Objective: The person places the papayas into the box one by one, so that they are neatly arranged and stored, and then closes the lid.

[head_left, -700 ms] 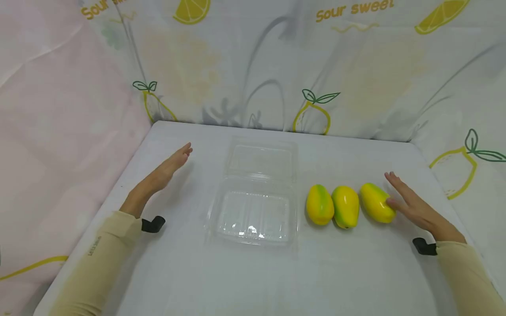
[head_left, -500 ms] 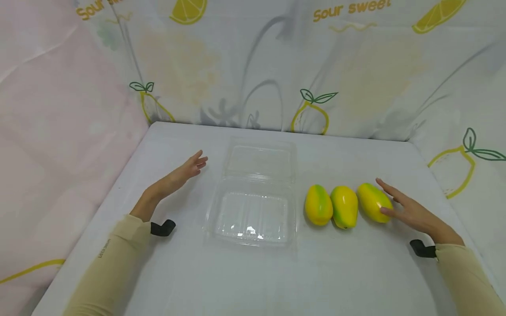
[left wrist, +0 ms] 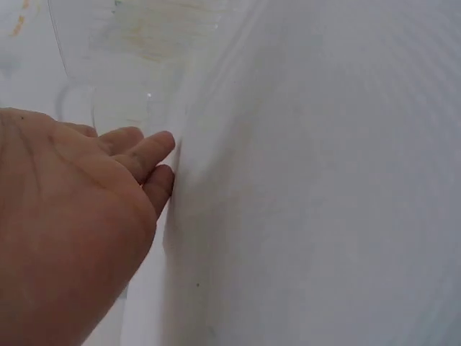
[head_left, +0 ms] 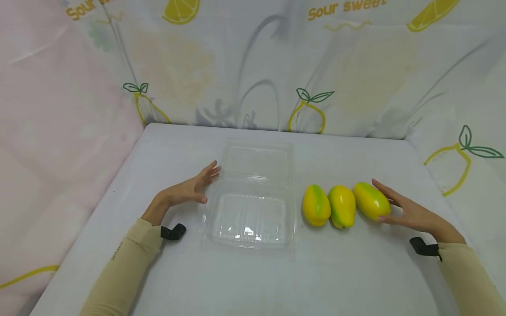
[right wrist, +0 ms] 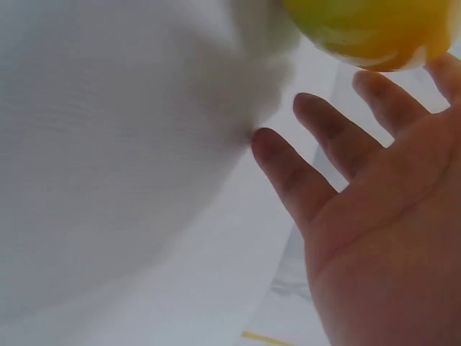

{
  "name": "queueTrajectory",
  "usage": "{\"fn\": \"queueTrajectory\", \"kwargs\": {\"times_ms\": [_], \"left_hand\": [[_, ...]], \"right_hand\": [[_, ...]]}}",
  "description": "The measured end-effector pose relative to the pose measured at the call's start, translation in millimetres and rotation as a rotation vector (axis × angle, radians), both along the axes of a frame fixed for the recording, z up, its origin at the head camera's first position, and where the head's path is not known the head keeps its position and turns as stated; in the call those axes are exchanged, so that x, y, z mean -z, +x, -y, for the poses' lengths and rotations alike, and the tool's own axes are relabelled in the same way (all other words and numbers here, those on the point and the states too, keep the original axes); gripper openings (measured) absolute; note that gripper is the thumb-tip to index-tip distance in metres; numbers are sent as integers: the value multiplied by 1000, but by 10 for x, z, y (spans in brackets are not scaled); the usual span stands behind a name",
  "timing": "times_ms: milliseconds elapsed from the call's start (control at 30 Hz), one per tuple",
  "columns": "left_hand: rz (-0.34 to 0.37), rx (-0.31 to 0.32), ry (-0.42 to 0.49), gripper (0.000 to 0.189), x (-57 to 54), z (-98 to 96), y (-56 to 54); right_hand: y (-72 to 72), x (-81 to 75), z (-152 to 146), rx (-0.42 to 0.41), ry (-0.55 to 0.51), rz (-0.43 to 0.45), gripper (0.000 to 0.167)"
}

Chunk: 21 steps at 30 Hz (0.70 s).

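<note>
A clear plastic clamshell box lies unfolded on the white table, its lid half away from me. Beside its left edge is my left hand, thumb and fingers spread and holding nothing; whether the fingertips touch the rim I cannot tell. Three glossy yellow-green mangoes stand in a row to the right: a left one, a middle one and a right one. My right hand is around the right mango's outer end, thumb in front and fingers behind. In the right wrist view those fingers are spread, close under the mango.
A white-covered table bears everything. Behind it hangs a lemon-printed cloth, and a pinkish cloth borders the left side. Black wrist mounts stick out from both sleeves.
My left hand has moved right to the box, its thumb now spread from the fingers. My right hand has moved slightly left around the right mango. The view has shifted a little.
</note>
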State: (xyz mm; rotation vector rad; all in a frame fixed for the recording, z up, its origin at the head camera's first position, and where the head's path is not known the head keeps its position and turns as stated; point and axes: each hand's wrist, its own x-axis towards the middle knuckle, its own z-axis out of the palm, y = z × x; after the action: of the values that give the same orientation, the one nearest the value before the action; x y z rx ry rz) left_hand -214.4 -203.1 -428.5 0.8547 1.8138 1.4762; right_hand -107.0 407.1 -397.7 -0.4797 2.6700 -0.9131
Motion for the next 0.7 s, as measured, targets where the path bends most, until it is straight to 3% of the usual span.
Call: {"fn": "queueTrajectory", "kwargs": {"times_ms": [167, 433, 700], "left_hand": [[-19, 30, 37, 133, 66, -2, -11], [-41, 47, 45, 132, 119, 7, -5], [-41, 52, 55, 132, 145, 13, -28]], "right_hand": [[-45, -6, -20, -65, -83, 32, 95], [-99, -53, -62, -75, -115, 166, 93], [-159, -85, -52, -93, -118, 158, 85]]}}
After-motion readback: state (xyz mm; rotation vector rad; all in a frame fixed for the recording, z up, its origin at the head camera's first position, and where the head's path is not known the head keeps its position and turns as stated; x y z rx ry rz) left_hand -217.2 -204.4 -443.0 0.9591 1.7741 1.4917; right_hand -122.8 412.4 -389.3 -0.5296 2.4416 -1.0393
